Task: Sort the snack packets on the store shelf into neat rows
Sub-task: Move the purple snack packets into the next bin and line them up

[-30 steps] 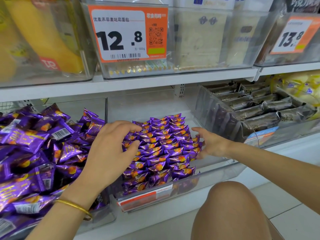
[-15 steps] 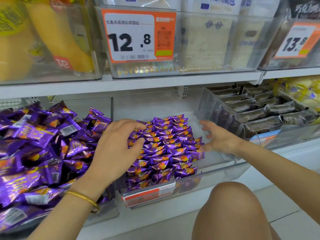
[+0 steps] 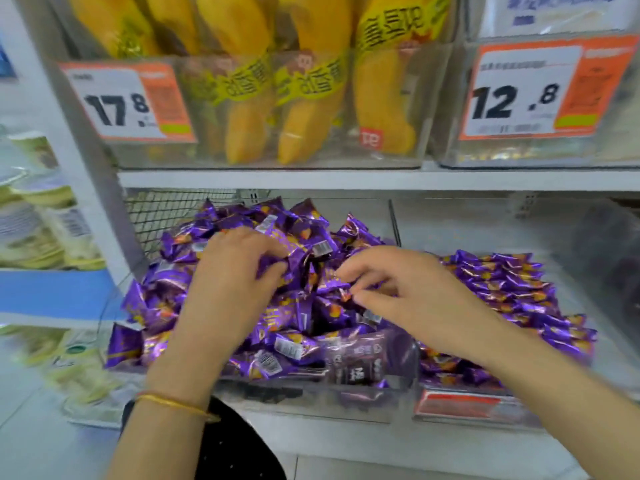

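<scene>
Store shelf (image 3: 346, 180), purple snack packets (image 3: 304, 317) heaped.
Left hand (image 3: 232, 282) grips several, right hand (image 3: 422, 299) pinches one; best take few, align.

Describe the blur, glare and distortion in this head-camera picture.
Head view: motion blur smears the goods at the left edge; small print on the 17.8 tag and 12.8 tag is unreadable, big digits legible; bright glints dot the purple packets; left hand and right hand fairly sharp; the wide lens slants the shelf upright.

Left hand (image 3: 235, 282) and right hand (image 3: 415, 299), forearms extended forward, palms down. Left fingers curl around purple packets (image 3: 299, 259); right thumb and forefinger pinch another.
</scene>
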The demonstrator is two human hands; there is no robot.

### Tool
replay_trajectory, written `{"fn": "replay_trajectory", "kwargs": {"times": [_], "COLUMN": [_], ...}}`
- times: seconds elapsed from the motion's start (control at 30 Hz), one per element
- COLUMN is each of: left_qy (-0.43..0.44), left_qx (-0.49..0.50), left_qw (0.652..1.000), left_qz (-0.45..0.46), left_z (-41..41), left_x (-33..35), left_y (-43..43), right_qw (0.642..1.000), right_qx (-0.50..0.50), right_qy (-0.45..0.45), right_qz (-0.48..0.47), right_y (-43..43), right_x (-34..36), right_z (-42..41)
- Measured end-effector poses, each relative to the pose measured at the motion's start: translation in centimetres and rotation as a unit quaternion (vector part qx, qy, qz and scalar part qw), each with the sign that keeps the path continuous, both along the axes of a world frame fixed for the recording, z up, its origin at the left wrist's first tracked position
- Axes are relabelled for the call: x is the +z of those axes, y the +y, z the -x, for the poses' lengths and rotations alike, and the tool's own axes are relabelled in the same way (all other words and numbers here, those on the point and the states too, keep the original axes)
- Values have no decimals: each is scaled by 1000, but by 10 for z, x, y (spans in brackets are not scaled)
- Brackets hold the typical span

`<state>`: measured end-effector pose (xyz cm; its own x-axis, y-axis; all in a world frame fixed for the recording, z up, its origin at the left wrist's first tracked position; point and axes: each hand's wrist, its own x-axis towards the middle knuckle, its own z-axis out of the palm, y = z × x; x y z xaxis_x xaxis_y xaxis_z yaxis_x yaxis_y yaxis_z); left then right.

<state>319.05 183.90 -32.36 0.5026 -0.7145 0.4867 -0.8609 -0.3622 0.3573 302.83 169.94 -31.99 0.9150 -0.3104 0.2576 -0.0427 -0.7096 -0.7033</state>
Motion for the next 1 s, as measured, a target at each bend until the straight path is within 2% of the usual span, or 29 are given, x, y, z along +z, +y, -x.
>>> {"fn": "replay_trajectory", "kwargs": {"times": [0.1, 0.17, 0.3, 0.37, 0.43, 0.53, 0.57, 0.73, 0.8, 0.9, 1.0], "left_qy": [8, -24, -104, -119, -119, -82, -68, -13, 22, 136, 222], "left_qx": [-7, -16, -9, -9, -8, -10, -18, -45, -43, -41, -40], "left_qw": [999, 997, 989, 987, 987, 992, 994, 998, 999, 988, 965], "left_qz": [-34, -76, -107, -110, -110, -91, -80, -33, -10, 68, 130], "left_z": [-6, -4, -2, -1, 0, 2, 1, 0, -2, 0, 8], "left_x": [-4, -13, -28, -31, -32, -32, -32, -28, -27, -23, -16], "left_y": [20, 24, 23, 22, 20, 20, 21, 24, 22, 22, 21], "right_qw": [989, 976, 965, 962, 961, 944, 948, 982, 997, 996, 994], "right_qx": [50, 68, 53, 72, 91, 55, 41, 49, 18, -24, -26], "right_qy": [99, 155, 186, 209, 225, 231, 216, 118, 56, -17, -59], "right_qz": [96, 135, 174, 158, 135, 228, 229, 139, 56, -84, -93], "right_y": [6, 6, 4, 6, 14, 24, 25, 20, 19, 14, 15], "right_x": [-9, -16, -24, -24, -26, -37, -40, -38, -31, -22, -22], "right_z": [-28, -37, -43, -46, -48, -50, -50, -41, -36, -29, -25]}}
